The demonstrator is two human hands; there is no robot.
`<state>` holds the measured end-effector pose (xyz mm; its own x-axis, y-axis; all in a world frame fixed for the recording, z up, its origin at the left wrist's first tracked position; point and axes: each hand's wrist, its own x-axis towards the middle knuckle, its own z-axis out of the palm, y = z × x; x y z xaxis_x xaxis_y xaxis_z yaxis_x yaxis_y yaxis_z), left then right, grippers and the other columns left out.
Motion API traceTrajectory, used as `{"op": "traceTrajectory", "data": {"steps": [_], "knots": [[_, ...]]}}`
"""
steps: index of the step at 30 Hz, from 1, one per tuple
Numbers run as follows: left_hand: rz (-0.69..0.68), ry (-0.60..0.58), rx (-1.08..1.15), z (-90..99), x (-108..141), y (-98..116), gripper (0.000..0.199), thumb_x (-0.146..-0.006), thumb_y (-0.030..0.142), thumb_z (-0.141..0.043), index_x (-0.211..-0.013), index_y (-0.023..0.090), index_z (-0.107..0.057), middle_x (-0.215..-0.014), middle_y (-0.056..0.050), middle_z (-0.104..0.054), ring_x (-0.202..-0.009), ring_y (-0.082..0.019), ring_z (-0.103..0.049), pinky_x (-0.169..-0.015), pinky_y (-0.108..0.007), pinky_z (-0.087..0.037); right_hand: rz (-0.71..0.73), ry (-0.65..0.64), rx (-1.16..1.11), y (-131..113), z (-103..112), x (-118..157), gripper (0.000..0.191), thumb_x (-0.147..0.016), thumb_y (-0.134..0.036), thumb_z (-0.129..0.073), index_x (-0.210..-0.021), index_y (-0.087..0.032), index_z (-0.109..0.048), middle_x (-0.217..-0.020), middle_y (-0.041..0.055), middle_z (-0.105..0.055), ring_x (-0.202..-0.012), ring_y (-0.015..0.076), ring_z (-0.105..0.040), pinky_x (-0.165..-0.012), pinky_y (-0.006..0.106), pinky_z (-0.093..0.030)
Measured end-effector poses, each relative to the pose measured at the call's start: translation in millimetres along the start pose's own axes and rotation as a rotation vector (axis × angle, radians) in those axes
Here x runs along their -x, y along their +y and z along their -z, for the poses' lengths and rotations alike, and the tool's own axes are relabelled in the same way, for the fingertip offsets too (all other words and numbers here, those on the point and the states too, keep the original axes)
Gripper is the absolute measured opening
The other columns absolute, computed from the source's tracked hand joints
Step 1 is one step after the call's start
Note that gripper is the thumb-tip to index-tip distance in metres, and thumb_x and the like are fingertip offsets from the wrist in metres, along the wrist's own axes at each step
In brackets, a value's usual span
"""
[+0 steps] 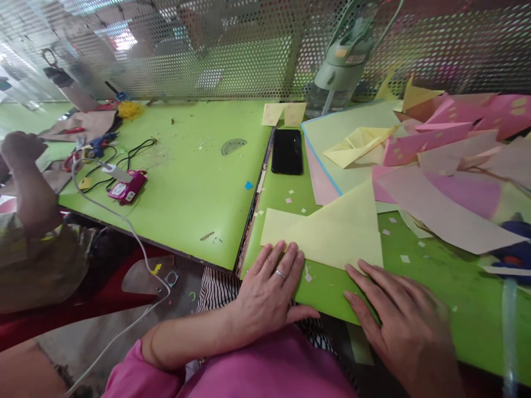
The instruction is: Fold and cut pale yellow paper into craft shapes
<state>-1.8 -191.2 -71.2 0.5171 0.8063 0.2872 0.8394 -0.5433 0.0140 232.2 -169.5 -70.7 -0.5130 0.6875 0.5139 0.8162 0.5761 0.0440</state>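
A folded sheet of pale yellow paper [332,235] lies flat on the green table near its front edge, with a narrow left end and a tall pointed right side. My left hand [276,287], a ring on one finger, rests with outstretched fingers on the paper's lower left edge. At the lower right edge, my right hand [400,320] touches the paper with its fingertips, fingers extended and slightly bent. Neither hand grips anything. Small paper scraps [289,200] are scattered around the sheet.
A black phone [287,152] and a water bottle [338,72] stand behind the paper. Pink and yellow folded papers [448,138] pile up at right, beside a blue glue gun [514,243]. Leftward are a pink power strip [127,187], a white cable [139,240] and another person's arm [33,188].
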Motion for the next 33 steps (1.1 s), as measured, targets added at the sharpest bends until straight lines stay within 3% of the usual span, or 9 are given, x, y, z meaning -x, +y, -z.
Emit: {"op": "traceTrajectory", "data": {"steps": [23,28,33], "knots": [[0.020,-0.100,-0.050,4.1,-4.7,-0.8,0.095,-0.087,0.077,-0.013,-0.147,0.007,-0.036,-0.154,-0.014,-0.039,-0.141,-0.034,-0.034,-0.117,-0.047,-0.027,0.009,0.012,-0.002,0.1,-2.4,1.2,0.033,-0.089,-0.026,-0.062,-0.120,-0.015,-0.064,-0.108,0.0153,-0.072,-0.092,0.0312,-0.065,-0.083,0.046,-0.046],[0.020,-0.107,-0.036,2.9,-2.5,-1.1,0.098,-0.085,0.080,-0.016,-0.148,0.007,-0.035,-0.154,-0.014,-0.039,-0.141,-0.034,-0.035,-0.116,-0.047,-0.028,-0.130,0.064,0.027,-2.8,-0.4,7.8,0.048,-0.090,-0.027,-0.061,-0.136,-0.015,-0.053,-0.122,0.0181,-0.065,-0.106,0.0326,-0.063,-0.088,0.044,-0.046],[0.012,-0.070,0.008,-0.2,0.0,-1.0,0.095,-0.082,0.081,-0.026,-0.150,0.015,-0.035,-0.153,-0.014,-0.041,-0.138,-0.035,-0.038,-0.114,-0.050,-0.029,-0.216,0.058,0.028,-8.3,6.6,12.9,0.038,-0.089,-0.026,-0.063,-0.127,-0.019,-0.060,-0.124,0.0147,-0.064,-0.114,0.0306,-0.059,-0.096,0.044,-0.044]]}}
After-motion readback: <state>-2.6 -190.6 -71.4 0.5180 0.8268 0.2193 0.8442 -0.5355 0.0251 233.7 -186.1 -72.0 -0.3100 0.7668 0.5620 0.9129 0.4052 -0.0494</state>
